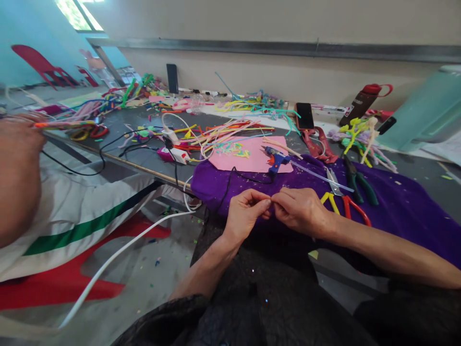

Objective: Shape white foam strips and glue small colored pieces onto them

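Note:
My left hand (248,211) and my right hand (300,209) meet fingertip to fingertip above my lap, at the near edge of a purple cloth (389,206). Both are closed in a pinch; whatever lies between the fingers is too small to make out. Just beyond them a blue glue gun (276,159) rests on a pink sheet (230,161) strewn with small green and yellow clippings. To the right of my right hand lie scissors (336,187) with yellow and red handles, and dark green pliers (360,185).
Pipe cleaners (230,129) are spread behind the pink sheet. A power strip (175,154) with cords sits at the table's left edge, and a white cable (133,240) hangs below. A phone (304,116), a bottle (362,103) and a teal container (421,113) stand behind. A co-worker's arm (18,178) is at left.

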`<state>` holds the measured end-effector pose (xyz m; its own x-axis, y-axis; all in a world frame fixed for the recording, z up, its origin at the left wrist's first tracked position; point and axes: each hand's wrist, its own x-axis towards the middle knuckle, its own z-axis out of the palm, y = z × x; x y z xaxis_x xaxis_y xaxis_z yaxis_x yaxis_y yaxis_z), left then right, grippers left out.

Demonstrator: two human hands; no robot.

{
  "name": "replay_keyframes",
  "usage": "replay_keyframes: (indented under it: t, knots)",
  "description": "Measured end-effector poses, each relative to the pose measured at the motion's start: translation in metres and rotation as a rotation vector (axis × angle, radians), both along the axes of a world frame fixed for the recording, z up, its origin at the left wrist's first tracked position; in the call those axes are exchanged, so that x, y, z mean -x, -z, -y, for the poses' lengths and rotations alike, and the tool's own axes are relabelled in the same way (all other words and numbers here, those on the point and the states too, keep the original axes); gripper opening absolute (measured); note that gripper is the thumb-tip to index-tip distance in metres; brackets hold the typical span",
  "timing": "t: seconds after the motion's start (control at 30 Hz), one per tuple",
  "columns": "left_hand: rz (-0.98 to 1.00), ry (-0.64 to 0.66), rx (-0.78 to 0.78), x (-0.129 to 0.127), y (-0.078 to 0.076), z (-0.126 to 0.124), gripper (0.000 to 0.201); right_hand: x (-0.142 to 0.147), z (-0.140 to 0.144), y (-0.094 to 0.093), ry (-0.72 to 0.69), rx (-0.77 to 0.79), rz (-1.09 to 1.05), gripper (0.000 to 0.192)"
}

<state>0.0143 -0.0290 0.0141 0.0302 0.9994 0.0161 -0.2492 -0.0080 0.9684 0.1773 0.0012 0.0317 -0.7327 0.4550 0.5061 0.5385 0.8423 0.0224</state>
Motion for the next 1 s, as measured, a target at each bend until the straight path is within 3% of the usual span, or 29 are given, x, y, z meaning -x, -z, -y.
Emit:
replay_keyframes:
  t: [0.4,0.57,0.7,0.87,1.0]
  knots:
    - [0.035,0.021,-0.003,-0.004,0.001,0.0,0.018,-0.001,-0.002,0.001,0.027,-0.028,-0.038,0.022]
    - [0.099,0.012,0.057,0.0,0.001,-0.005,0.027,0.0,-0.008,0.0,0.048,0.088,-0.11,0.018]
    - [0.072,0.058,0.089,0.009,0.001,-0.007,0.027,0.001,-0.006,-0.007,0.014,0.306,-0.195,0.018]
    - [0.022,0.042,0.091,0.017,0.0,-0.008,0.026,0.0,-0.006,-0.023,-0.053,0.927,-0.312,0.027]
    - [-0.01,0.038,0.108,0.017,-0.003,-0.008,0.027,-0.001,-0.011,-0.026,-0.02,1.197,-0.366,0.031]
